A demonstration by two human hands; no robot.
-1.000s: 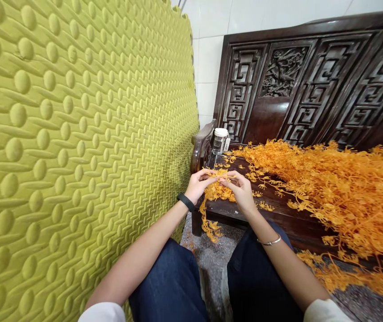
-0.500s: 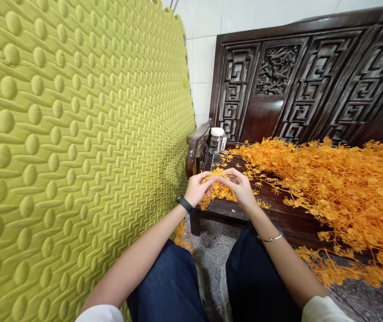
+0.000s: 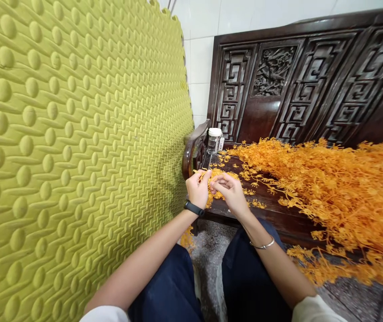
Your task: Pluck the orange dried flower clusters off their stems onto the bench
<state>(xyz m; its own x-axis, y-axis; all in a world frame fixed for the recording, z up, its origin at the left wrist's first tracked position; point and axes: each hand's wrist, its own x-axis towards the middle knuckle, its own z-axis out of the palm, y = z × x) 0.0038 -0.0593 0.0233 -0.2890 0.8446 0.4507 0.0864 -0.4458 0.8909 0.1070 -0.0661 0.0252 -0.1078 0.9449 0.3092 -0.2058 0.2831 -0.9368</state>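
Observation:
My left hand (image 3: 198, 187), with a black band at the wrist, is closed in a pinch on a small orange plastic sprig (image 3: 196, 171) whose tip shows above the fingers. Close beside it, my right hand (image 3: 227, 190) has its thumb and fingers pressed together; whatever is between them is too small to make out. Beneath and behind both hands lies a small heap of orange plastic pieces (image 3: 226, 175) on the bench seat. To the right spreads a large pile of orange plastic sprigs (image 3: 332, 179) with thin stems.
The dark carved wooden bench (image 3: 268, 114) stands ahead, its armrest (image 3: 188, 156) left of my hands. A clear jar (image 3: 214, 142) with a white lid sits in the seat's corner. A green foam mat (image 3: 94, 134) stands upright at left. Orange sprigs (image 3: 345, 268) hang over the seat's front edge.
The hands have moved slightly apart; the left has turned upward with the orange sprig. The strands that spanned both hands no longer show between them. The view has shifted a little.

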